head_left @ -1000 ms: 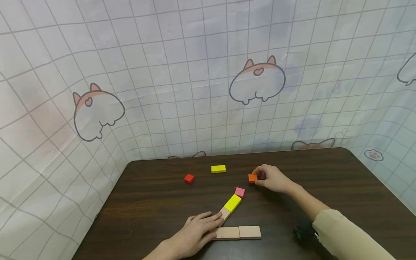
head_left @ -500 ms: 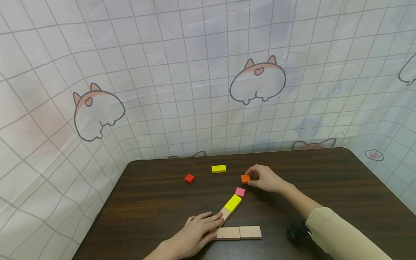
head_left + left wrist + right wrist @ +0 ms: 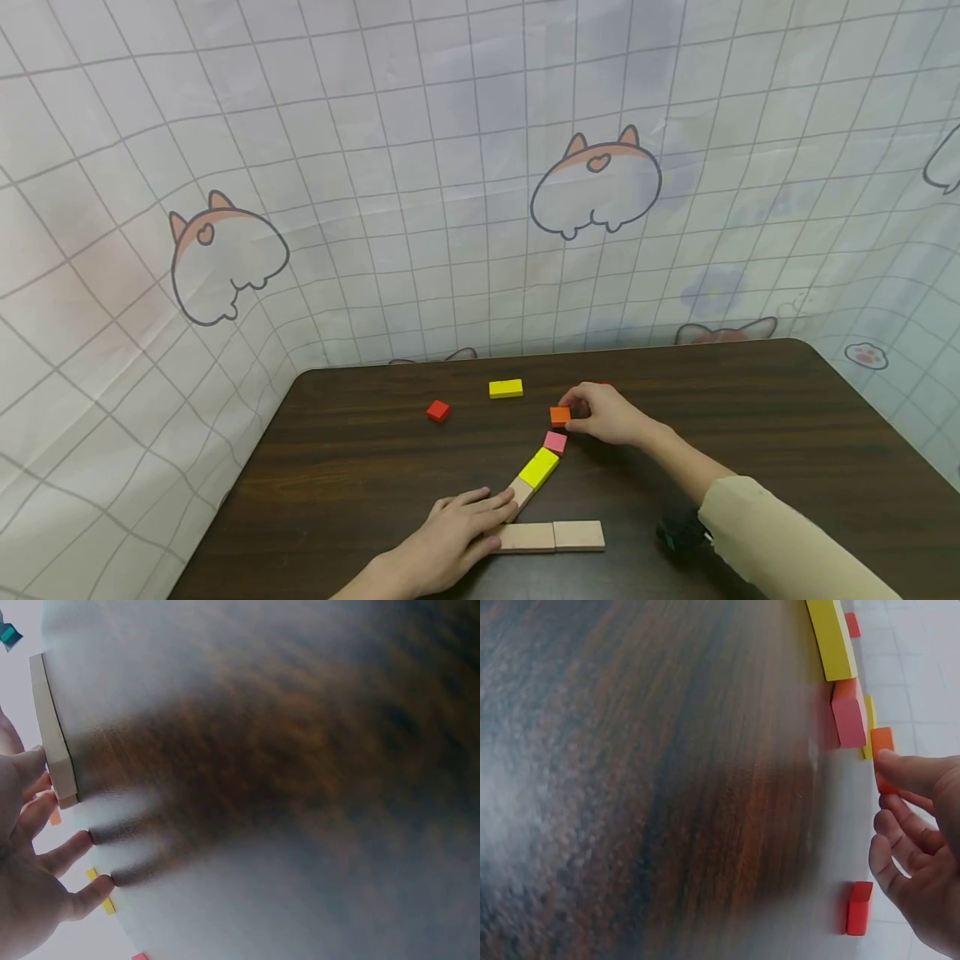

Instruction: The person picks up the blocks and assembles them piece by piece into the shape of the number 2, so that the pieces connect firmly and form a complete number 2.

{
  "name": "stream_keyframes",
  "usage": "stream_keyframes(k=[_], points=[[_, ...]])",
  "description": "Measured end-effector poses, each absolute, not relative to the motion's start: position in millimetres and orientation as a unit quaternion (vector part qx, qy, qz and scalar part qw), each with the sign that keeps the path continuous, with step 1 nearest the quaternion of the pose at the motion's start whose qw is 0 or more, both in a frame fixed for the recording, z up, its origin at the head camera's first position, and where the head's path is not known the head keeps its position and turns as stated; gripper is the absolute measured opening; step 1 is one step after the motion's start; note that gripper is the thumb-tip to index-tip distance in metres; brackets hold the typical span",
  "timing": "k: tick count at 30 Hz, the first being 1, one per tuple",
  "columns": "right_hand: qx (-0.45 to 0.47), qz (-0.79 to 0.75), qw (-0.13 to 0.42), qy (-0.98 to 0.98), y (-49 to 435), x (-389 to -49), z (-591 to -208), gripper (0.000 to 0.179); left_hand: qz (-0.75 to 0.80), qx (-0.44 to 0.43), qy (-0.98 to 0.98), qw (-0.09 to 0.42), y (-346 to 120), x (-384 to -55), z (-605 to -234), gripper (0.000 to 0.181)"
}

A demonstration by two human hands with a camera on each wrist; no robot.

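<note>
While the left hand (image 3: 459,533) rests with spread fingers at the wooden blocks (image 3: 579,536), the right hand (image 3: 611,416) pinches the orange block (image 3: 559,417) just beyond the pink block (image 3: 556,442) | step: seemingly, bringing these two together | next: calls for small alignment, then gentle loosening

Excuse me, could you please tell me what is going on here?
A person is handling blocks on a dark wood-grained table. The right hand pinches a small orange rectangular block just beyond a pink rectangular block, which ends a slanting row after a yellow rectangular block and a pale wooden block. The left hand lies spread over that row's near end and the left end of two pale wooden planks lying in line. A small red block and another yellow block lie apart, farther back.
</note>
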State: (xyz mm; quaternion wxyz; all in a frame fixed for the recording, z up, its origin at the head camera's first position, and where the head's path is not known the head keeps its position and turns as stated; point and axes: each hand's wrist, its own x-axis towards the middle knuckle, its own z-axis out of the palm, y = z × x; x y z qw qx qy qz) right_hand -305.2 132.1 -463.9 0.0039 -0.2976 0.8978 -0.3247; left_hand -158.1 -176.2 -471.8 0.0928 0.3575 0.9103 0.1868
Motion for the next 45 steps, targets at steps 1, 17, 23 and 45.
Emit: stream_keyframes(k=[1,17,23,45], points=[[-0.297,-0.327,0.007,0.897,131.9,-305.4,-464.8,0.027,0.187,0.358,0.91,0.093,-176.1,-158.2,-472.0,0.05],[-0.291,-0.326,0.02,0.899,131.0,-307.9,-478.3,0.024,0.187,0.345,0.913,0.107,-174.6,-155.8,-465.2,0.05],[-0.296,-0.326,0.016,0.897,130.1,-305.9,-476.6,0.024,0.188,0.35,0.912,0.106,-175.2,-157.2,-467.0,0.05],[-0.296,-0.342,0.019,0.892,131.3,-306.3,-475.9,0.025,0.188,0.352,0.911,0.103,-176.4,-157.7,-468.5,0.05]])
